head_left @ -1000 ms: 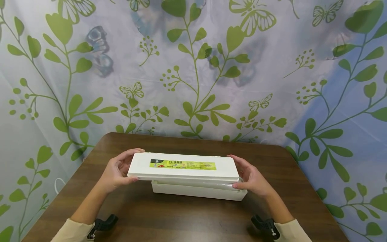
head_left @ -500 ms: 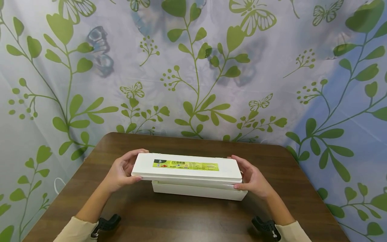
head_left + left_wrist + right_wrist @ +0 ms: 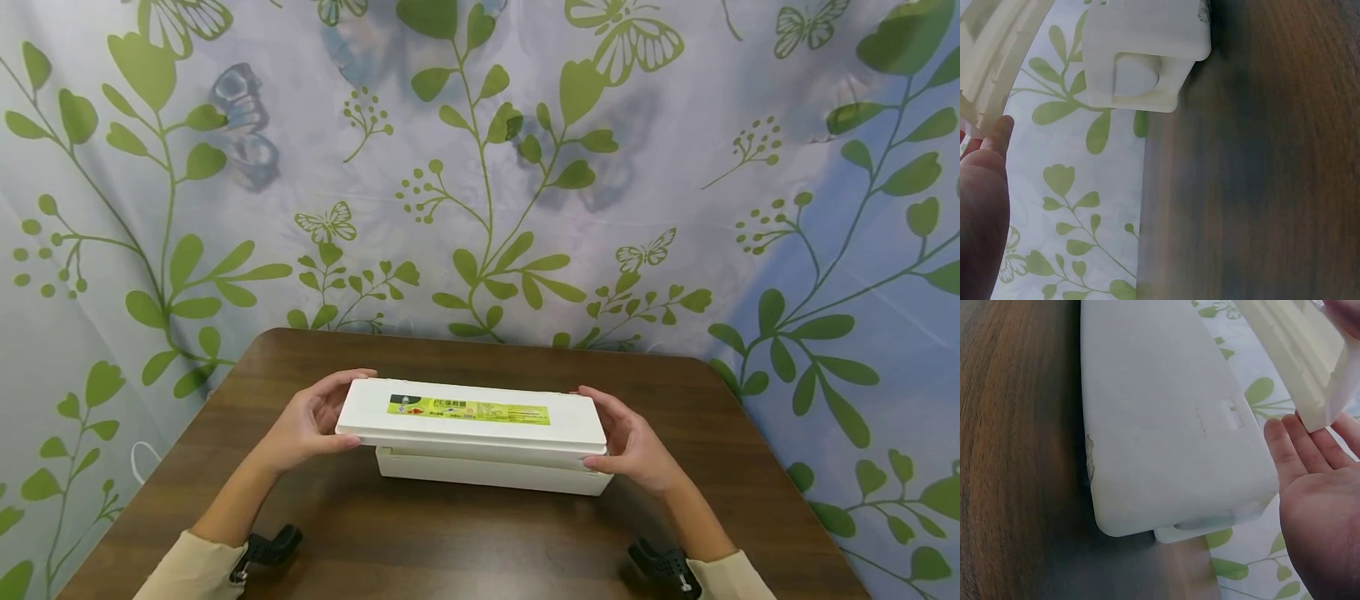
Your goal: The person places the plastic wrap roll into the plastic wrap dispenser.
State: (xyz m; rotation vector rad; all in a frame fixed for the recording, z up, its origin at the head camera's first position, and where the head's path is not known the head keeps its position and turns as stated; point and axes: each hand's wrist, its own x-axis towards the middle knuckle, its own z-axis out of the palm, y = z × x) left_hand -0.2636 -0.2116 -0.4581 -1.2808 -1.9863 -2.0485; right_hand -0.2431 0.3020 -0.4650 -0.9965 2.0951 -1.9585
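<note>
A long white cling film box lid [image 3: 465, 432] with a green label is held level above its white box base [image 3: 495, 473] on the table. My left hand [image 3: 303, 427] grips the lid's left end, thumb at the front edge. At its right end my right hand [image 3: 637, 448] holds it the same way. In the left wrist view the lid's underside [image 3: 1007, 50] is apart from the base [image 3: 1147, 28]. The right wrist view also shows a gap between lid [image 3: 1304, 356] and base [image 3: 1160, 425]. In the head view the lid hides the base's inside.
The brown wooden table [image 3: 420, 550] carries the base. A leaf-patterned curtain [image 3: 480, 183] hangs behind the table's far edge. A thin white loop [image 3: 142, 458] shows beside the table's left edge. Black wrist mounts [image 3: 272, 546] sit on both forearms.
Both hands have carried the lid slightly to the right, the left end moving more than the right. It now covers more of the base's opening. The base has stayed in place.
</note>
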